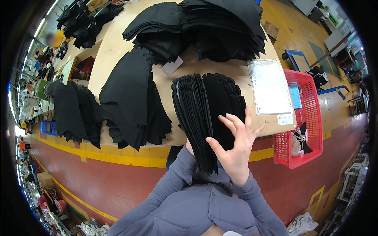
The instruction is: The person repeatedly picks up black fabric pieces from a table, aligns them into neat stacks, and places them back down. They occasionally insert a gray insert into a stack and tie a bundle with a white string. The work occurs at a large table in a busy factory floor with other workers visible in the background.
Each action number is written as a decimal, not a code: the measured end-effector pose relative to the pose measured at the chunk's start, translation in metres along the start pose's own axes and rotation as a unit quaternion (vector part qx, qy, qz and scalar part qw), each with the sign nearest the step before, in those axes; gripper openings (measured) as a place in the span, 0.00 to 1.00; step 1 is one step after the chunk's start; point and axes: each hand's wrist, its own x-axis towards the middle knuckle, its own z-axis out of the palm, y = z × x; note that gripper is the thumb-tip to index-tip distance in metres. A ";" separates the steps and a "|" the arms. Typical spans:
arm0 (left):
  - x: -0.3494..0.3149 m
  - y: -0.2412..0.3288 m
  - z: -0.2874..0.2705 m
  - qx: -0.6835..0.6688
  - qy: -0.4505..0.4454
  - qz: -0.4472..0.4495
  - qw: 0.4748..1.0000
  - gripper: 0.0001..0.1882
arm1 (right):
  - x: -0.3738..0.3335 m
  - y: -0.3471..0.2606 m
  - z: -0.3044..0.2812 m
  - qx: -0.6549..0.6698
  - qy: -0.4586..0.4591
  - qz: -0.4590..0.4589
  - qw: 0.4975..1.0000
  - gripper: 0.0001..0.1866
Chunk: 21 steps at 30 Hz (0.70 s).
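Red factory floor (98, 175) with yellow lines borders the beige worktop (164, 88). Black fabric panel bundle (195, 114) projects past the worktop's near edge; its long axis runs near to far, with the notched end pointing toward the far edge and the near end inclined slightly right. Flat black panel pile (218, 92) adjoins its right side. Left hand (189, 148): nearer, mostly hidden behind the bundle's lower left side; finger state cannot be determined. Right hand (236, 147): digits spread, bundle to its left, fingers over the pile; contact unconfirmed.
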 end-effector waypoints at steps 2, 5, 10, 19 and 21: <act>0.000 -0.001 0.000 -0.001 -0.002 0.001 1.000 0.23 | 0.004 -0.005 0.000 0.009 -0.009 0.027 1.000 0.34; 0.001 -0.001 -0.001 0.000 -0.004 0.005 1.000 0.23 | 0.003 0.000 0.004 0.040 0.010 0.033 0.999 0.31; -0.001 0.000 -0.003 0.000 -0.004 0.005 1.000 0.22 | 0.002 0.002 0.005 0.065 0.015 0.039 0.997 0.28; -0.001 -0.001 -0.003 -0.004 -0.008 0.001 1.000 0.22 | -0.002 0.017 0.010 0.109 0.076 -0.002 0.991 0.25; -0.001 0.000 -0.004 -0.007 -0.009 0.000 1.000 0.22 | -0.001 0.014 0.008 0.107 0.070 -0.001 0.992 0.23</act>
